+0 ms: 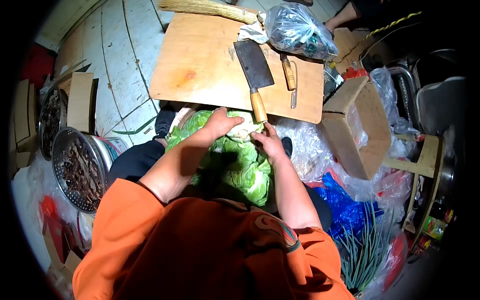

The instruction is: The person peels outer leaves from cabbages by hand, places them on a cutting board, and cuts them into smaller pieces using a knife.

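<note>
Step in hand, as judged: both hands handle a pale cabbage [242, 131], either settling it or preparing to lift it; a single frame does not separate the two.

Position: the pale cabbage sits at the far end of a green pile between the person's legs, just short of the near edge of the surface [195, 60].

Left hand [220, 123]: on the near left of the pale cabbage, thumb laid across its top; other fingers mostly hidden, so cannot tell whether they clamp. Right hand [271, 144]: at its right side, thumb touching it, index finger spread apart from the thumb, near the cleaver [254, 65] handle; grip of the remaining fingers cannot be told.

Next move, judged: a lift would call for fingers well under both sides, with the right hand clear of the handle, which overhangs the edge.

Counts:
- Cabbages: at least three, counting the pale one and the green cabbages [245, 170]; leaves overlap, exact number uncertain.
- Cleaver: one.
- Wooden-handled tool [288, 75]: one, a slim metal piece alongside; whether joined, unclear.
- Clear bag [300, 32] on the surface: one.
- Broom [210, 10]: one.
- Metal bowls [80, 170] of dark pieces: two.
- Open box [345, 100]: one.
- Scallions [367, 255]: one bunch, stalks uncounted.
</note>
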Demonstrator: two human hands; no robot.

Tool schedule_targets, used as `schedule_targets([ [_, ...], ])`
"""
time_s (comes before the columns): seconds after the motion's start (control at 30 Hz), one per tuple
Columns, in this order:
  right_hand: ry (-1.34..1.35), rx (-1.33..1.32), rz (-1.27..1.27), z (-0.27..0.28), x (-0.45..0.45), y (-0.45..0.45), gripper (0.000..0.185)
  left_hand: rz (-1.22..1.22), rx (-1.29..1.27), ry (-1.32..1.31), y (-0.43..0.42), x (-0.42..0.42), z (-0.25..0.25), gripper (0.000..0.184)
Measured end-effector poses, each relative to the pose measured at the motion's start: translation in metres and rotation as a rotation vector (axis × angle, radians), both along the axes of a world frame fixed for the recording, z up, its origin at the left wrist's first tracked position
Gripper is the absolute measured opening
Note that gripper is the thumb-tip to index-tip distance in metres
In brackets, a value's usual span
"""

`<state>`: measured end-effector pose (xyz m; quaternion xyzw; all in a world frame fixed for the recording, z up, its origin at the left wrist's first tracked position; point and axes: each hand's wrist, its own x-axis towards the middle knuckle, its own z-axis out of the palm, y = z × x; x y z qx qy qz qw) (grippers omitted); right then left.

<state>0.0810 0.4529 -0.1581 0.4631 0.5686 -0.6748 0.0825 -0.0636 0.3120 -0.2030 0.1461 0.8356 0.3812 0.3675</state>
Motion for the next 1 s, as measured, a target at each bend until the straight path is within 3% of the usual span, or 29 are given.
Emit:
schedule_targets([
  [0.07, 0.035, -0.058, 0.056, -0.023, -0.003, 0.007, 0.09, -0.029, 0.087, -0.139, 0.007, -0.009, 0.005, 0.069],
  [0.13, 0.013, -0.005, 0.104, -0.041, -0.006, 0.01, 0.09, -0.001, 0.223, -0.415, 0.015, -0.012, -0.025, 0.056],
  [0.17, 0.03, -0.08, 0.071, -0.045, -0.006, 0.011, 0.085, -0.024, 0.204, -0.432, 0.017, -0.012, -0.038, 0.051],
  [0.23, 0.056, -0.122, 0.0, -0.041, -0.007, 0.008, 0.083, -0.062, 0.225, -0.513, 0.021, -0.013, -0.017, 0.05],
  [0.27, 0.08, -0.158, -0.068, -0.039, -0.007, 0.007, 0.081, -0.061, 0.222, -0.513, 0.023, -0.012, -0.001, 0.05],
  [0.3, 0.086, -0.152, -0.063, -0.044, -0.005, 0.007, 0.081, -0.278, 0.06, -0.31, 0.027, -0.013, 0.035, 0.053],
  [0.4, 0.119, -0.202, -0.112, -0.016, -0.001, 0.0, 0.085, -0.553, -0.045, -0.001, 0.019, 0.001, 0.04, 0.078],
  [0.47, 0.164, -0.232, -0.14, -0.013, 0.007, -0.008, 0.09, -0.118, -0.02, -0.002, 0.006, 0.019, 0.036, 0.087],
  [0.5, 0.2, -0.226, -0.113, -0.007, 0.01, -0.011, 0.09, -0.117, -0.063, -0.036, 0.001, 0.025, 0.044, 0.096],
  [0.6, 0.269, -0.177, -0.051, 0.013, 0.018, -0.025, 0.092, -0.002, -0.092, -0.022, -0.022, 0.049, 0.074, 0.082],
  [0.73, 0.317, 0.017, 0.209, 0.038, 0.025, -0.052, 0.088, 0.29, 0.012, -0.056, -0.061, 0.077, 0.104, 0.069],
  [0.93, 0.498, 0.315, 0.438, 0.08, -0.002, -0.075, 0.09, 0.373, 0.216, -0.102, -0.107, 0.051, 0.147, 0.061],
  [0.97, 0.449, 0.361, 0.454, 0.096, -0.015, -0.076, 0.092, 0.378, 0.242, 0.071, -0.111, 0.04, 0.134, 0.061],
  [1.0, 0.496, 0.344, 0.471, 0.099, -0.029, -0.073, 0.094, 0.364, 0.232, 0.048, -0.113, 0.026, 0.154, 0.064],
])
